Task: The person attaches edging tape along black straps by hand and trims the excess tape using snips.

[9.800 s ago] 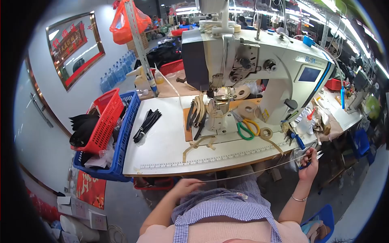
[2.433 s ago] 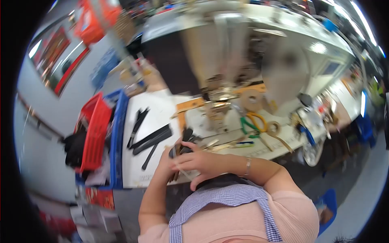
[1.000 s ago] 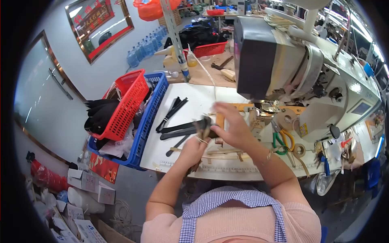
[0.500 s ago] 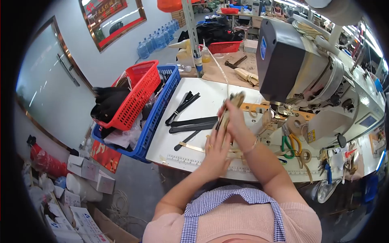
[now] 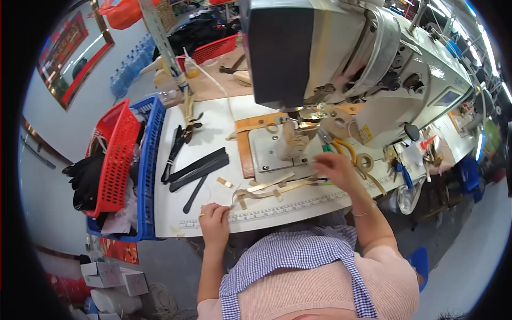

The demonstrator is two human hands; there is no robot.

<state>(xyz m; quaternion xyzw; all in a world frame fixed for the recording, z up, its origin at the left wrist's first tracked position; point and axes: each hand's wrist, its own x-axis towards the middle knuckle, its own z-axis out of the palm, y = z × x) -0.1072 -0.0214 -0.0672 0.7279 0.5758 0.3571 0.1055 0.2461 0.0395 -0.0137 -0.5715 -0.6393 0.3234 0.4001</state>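
Observation:
My left hand (image 5: pixel 215 221) rests at the table's front edge with its fingers pressed together. Its fingertips are by the end of a thin beige strip (image 5: pixel 256 193); whether they pinch it is hard to see. My right hand (image 5: pixel 335 169) hovers over the right side of the sewing machine's bed plate (image 5: pixel 272 154), fingers bent and slightly blurred, near scissors with yellow and green handles (image 5: pixel 344 148). Several short beige strip pieces lie between the hands, above a white ruler (image 5: pixel 277 207). Black straps (image 5: pixel 200 169) lie to the left. Behind them is a tied bundle of beige and dark strips (image 5: pixel 189 120).
The dark sewing machine head (image 5: pixel 280 53) looms over the table's middle. At the left, a red basket (image 5: pixel 114 160) of black pieces leans in a blue crate (image 5: pixel 149 176). Tape rolls (image 5: pixel 364 162) and small tools (image 5: pixel 402 173) are on the right.
The strip bundle I held between both hands now lies at the table's back left, released. My left hand has come down to the front edge; my right hand is beside the machine bed. The view has turned right.

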